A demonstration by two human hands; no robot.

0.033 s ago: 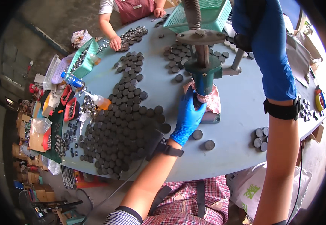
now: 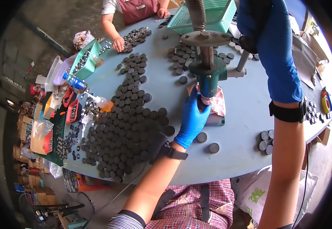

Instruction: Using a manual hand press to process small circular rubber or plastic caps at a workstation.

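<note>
A green hand press with a round metal plate and a threaded column stands on the blue-grey table. Pink cloth is bunched beneath its head. My left hand, in a blue glove, is closed around the cloth right under the head; a dark piece shows between thumb and fingers, mostly hidden. Raised at the upper right, my right hand, also blue-gloved, is wrapped round the press's lever by its dark handle end. Two dark round discs lie just in front of the press base.
Many dark discs cover the table's left side. A dropper bottle with orange liquid stands beside them. A green basket sits behind the press. Across the table, a co-worker's hand touches small parts. Yellow tape lies far right.
</note>
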